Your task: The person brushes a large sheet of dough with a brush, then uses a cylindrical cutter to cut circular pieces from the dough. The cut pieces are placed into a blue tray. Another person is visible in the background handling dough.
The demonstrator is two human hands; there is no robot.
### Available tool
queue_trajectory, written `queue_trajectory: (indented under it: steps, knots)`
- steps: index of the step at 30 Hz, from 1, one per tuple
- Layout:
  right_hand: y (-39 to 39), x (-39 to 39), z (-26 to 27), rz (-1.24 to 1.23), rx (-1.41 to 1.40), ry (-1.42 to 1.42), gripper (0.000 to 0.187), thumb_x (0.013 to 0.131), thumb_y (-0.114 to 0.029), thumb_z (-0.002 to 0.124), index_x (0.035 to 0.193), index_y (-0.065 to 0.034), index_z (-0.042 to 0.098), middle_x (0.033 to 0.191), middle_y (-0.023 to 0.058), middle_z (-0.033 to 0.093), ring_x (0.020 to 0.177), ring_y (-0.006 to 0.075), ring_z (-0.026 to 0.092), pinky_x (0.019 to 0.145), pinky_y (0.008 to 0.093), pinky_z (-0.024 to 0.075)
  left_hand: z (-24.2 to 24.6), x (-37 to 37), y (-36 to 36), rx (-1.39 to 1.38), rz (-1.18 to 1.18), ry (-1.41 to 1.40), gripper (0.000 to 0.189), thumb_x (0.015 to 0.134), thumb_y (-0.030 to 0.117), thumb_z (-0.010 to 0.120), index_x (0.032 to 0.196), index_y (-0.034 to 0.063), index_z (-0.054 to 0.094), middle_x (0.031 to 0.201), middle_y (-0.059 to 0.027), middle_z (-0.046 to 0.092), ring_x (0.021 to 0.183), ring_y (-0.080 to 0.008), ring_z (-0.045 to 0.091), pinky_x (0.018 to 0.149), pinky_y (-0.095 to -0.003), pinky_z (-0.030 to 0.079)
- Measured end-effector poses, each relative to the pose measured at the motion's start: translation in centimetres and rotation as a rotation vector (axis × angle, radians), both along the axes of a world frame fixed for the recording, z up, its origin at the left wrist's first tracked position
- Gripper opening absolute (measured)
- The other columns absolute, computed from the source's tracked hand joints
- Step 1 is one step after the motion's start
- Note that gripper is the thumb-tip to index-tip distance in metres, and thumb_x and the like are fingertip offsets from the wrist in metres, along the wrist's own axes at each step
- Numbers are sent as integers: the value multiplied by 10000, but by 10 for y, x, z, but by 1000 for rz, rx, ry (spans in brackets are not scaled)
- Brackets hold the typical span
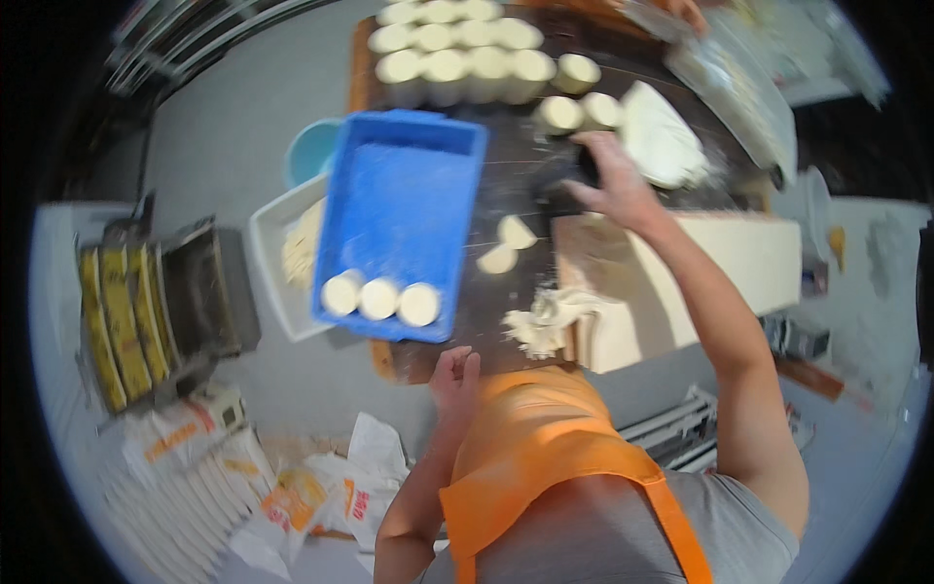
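My right hand (616, 182) is over the dark wooden table (503, 160), thumb and fingers spread, with nothing seen between them. A dark patch beside it looks like its shadow. Just beyond the fingertips stand short dough cylinders (560, 115), and a white dough lump (660, 139) lies to their right. My left hand (456, 372) hangs at the table's near edge, fingers loosely curled and seemingly holding nothing. Left of centre, a blue plastic tray (398, 197) holds three round dough pieces (379, 299) at its near end. Two flat dough pieces (507, 248) lie beside the tray.
A broad pale slab (737, 263), apparently dough, lies under my right forearm, with ragged scraps (540, 325) at its left end. Rows of dough cylinders (467, 66) stand at the back. A white bin (273, 285) sits partly under the tray. Another person's hand (686, 13) shows top right.
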State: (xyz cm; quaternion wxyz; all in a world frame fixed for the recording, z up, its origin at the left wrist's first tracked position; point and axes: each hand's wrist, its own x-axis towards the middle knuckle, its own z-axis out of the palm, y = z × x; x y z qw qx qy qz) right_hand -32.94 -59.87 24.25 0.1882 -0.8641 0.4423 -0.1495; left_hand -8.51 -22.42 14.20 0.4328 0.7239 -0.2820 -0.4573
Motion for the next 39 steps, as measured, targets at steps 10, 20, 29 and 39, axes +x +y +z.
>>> queue_trajectory:
  steps: [10,20,29,39]
  knots:
    - [176,-123,138,-350,-69,-31,659,857,-218,894,1460,-66,677,1315,215,653,1159,384,706,979,438,609,40,-107,-196,-485,-1229,-275,801,812,131,883,1525,-28,554,1439,-275,669,1370,-442,627,1144,-523,533]
    - [268,-105,119,-338,-95,81,706,755,-197,936,1415,-97,707,1296,206,646,1048,370,741,770,432,664,7,-140,-260,-94,-1744,-296,675,841,-69,629,1484,115,723,1335,-262,759,1274,-434,711,1110,-482,556]
    - [263,-110,115,-314,-35,101,796,725,-197,935,1473,-117,674,1334,212,619,1097,377,709,787,434,662,-7,-146,-269,-120,-1858,-338,552,828,81,753,1380,87,770,1275,-244,787,1223,-422,738,1063,-469,581]
    - [255,-108,115,-332,-11,96,799,734,-212,939,1481,-129,667,1332,210,624,1115,380,712,796,435,672,23,-161,-260,-112,-1963,-590,630,757,414,958,1201,8,770,1110,-236,811,1107,-418,780,969,-509,611]
